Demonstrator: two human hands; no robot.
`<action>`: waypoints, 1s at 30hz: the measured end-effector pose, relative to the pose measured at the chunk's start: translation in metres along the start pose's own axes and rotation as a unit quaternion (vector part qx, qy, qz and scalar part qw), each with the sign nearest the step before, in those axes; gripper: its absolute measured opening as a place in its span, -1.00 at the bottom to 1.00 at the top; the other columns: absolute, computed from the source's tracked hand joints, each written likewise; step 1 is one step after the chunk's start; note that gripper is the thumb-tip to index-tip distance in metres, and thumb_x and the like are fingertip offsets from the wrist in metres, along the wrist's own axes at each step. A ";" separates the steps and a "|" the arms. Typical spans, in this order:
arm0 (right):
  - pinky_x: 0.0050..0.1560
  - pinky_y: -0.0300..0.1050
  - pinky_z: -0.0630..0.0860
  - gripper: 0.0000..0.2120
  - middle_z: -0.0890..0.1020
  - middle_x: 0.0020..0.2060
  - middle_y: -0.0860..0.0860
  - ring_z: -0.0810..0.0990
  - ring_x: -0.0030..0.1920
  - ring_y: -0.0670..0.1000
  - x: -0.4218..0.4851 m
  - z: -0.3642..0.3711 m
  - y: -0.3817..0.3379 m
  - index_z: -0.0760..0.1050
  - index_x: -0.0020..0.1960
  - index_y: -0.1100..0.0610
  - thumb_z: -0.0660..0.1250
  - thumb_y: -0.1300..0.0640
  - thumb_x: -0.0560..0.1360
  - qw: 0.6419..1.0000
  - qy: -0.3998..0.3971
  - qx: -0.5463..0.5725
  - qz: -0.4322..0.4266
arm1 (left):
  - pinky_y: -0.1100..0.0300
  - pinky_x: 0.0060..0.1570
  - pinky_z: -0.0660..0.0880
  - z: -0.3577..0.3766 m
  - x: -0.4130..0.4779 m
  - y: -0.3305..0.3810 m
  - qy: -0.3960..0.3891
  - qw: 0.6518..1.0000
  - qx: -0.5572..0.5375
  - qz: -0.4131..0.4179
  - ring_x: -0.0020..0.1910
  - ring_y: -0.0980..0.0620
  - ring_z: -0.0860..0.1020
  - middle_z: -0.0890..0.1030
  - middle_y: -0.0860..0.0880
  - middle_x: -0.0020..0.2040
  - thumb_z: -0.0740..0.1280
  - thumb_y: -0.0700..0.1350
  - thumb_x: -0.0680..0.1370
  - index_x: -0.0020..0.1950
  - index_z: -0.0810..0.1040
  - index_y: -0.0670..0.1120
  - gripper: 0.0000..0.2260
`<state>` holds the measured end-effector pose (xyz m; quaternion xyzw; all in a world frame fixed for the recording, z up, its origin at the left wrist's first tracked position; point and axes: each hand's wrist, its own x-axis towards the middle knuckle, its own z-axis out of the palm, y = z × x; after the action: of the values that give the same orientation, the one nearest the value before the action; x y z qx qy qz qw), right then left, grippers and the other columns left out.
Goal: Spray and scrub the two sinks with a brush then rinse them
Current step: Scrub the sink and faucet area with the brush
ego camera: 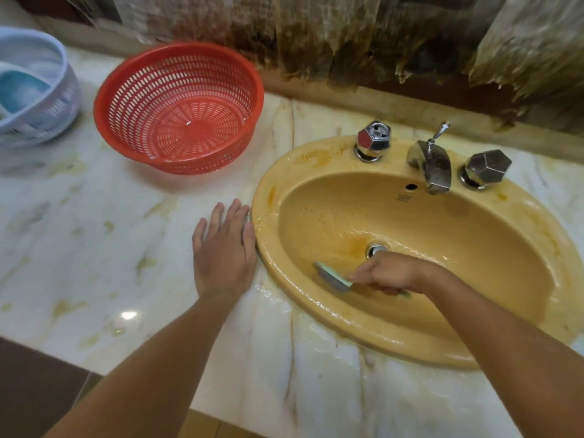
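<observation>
The right hand (387,275) reaches down into the yellow sink (474,248) from about 4 o'clock, with the arm stretched long across the near rim. Its fingers are curled tight around the handle of a small green brush (335,278). The brush head pokes out to 9 o'clock from the fist and sits low on the near wall of the bowl, just at 7 o'clock from the silver drain (375,249). The brush looks a bit blurry.

The left hand (222,248) lies flat on the marble counter (94,248), palm down, fingers straight and pointing to 12 o'clock. It holds nothing. Its thumb side is right beside the sink's left rim (it may be touching, I cannot tell).

The sink is wet and shiny, with orange stains on the rim. At 12 o'clock stands the tap (431,162) between two silver knobs. A red basket (178,109) sits at 10 o'clock on the counter, and a pale blue basket (34,90) is farther at 9 o'clock.
</observation>
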<state>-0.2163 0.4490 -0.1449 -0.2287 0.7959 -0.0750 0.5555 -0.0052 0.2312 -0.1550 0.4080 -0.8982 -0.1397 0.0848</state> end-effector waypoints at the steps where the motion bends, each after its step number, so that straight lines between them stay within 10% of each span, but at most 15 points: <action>1: -0.32 -0.09 0.30 -0.66 0.39 -0.40 -0.01 0.33 -0.44 0.04 -0.004 -0.001 -0.003 0.64 -0.34 -0.06 0.37 -0.10 0.57 0.999 -0.032 0.039 0.005 | 0.01 0.59 0.00 0.000 0.000 0.000 -0.001 1.000 -0.001 0.001 0.61 0.09 0.14 0.33 0.13 0.58 -0.04 0.06 0.73 0.54 0.39 0.06 -0.57; 5: -0.31 -0.11 0.39 -0.67 0.55 -0.21 0.04 0.51 -0.33 0.01 0.006 -0.004 0.003 0.67 0.01 0.10 0.25 -0.11 0.60 0.984 0.089 -0.152 0.013 | -0.01 0.58 0.01 0.001 0.000 -0.001 0.003 1.000 0.005 0.002 0.61 0.08 0.15 0.33 0.13 0.57 -0.04 0.05 0.73 0.53 0.40 0.05 -0.57; 8: -0.42 -0.17 0.40 -0.77 0.57 -0.16 0.07 0.46 -0.44 -0.03 -0.002 0.003 0.004 0.61 0.13 0.01 0.26 -0.05 0.60 0.996 0.068 -0.037 -0.036 | -0.01 0.58 0.02 0.002 0.000 -0.002 0.001 1.000 0.007 0.002 0.61 0.08 0.15 0.34 0.13 0.57 -0.04 0.05 0.73 0.53 0.40 0.05 -0.57; 13: -0.30 -0.13 0.50 -0.91 0.66 -0.23 -0.02 0.55 -0.35 0.00 -0.006 0.008 0.023 0.48 -0.10 0.02 0.32 0.05 0.57 0.989 0.143 0.004 -0.027 | -0.01 0.58 0.03 0.003 0.001 -0.003 0.001 1.000 0.009 0.002 0.61 0.09 0.15 0.34 0.14 0.57 -0.06 0.06 0.73 0.53 0.40 0.06 -0.56; 17: -0.41 -0.20 0.34 -0.76 0.56 -0.34 0.02 0.41 -0.45 -0.01 -0.014 0.011 0.026 0.56 -0.16 0.09 0.37 -0.05 0.58 0.999 -0.008 0.046 -0.012 | -0.02 0.57 0.04 0.003 0.001 -0.004 0.001 1.000 0.004 0.003 0.61 0.09 0.16 0.34 0.13 0.57 -0.05 0.06 0.73 0.53 0.40 0.06 -0.56; 28: -0.09 -0.03 0.50 -0.78 0.66 -0.09 0.01 0.58 -0.12 0.05 -0.003 0.018 0.032 0.57 0.10 -0.01 0.23 -0.11 0.64 0.959 0.270 -0.064 -0.053 | -0.03 0.57 0.06 0.002 0.000 -0.003 0.008 1.000 -0.004 0.009 0.60 0.07 0.18 0.36 0.11 0.56 -0.12 0.11 0.69 0.52 0.41 0.05 -0.49; 30: -0.21 -0.08 0.46 -0.75 0.60 -0.19 0.01 0.53 -0.22 0.03 -0.008 0.016 0.033 0.61 0.08 0.06 0.24 -0.07 0.65 0.980 0.191 -0.033 -0.047 | -0.02 0.57 0.05 0.002 0.000 -0.002 0.010 1.000 -0.007 0.009 0.60 0.06 0.18 0.36 0.10 0.56 -0.11 0.11 0.69 0.52 0.42 0.04 -0.49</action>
<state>-0.2083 0.4839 -0.1567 -0.2655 0.8776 -0.1172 0.3815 -0.0039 0.2306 -0.1581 0.4012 -0.8998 -0.1409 0.0977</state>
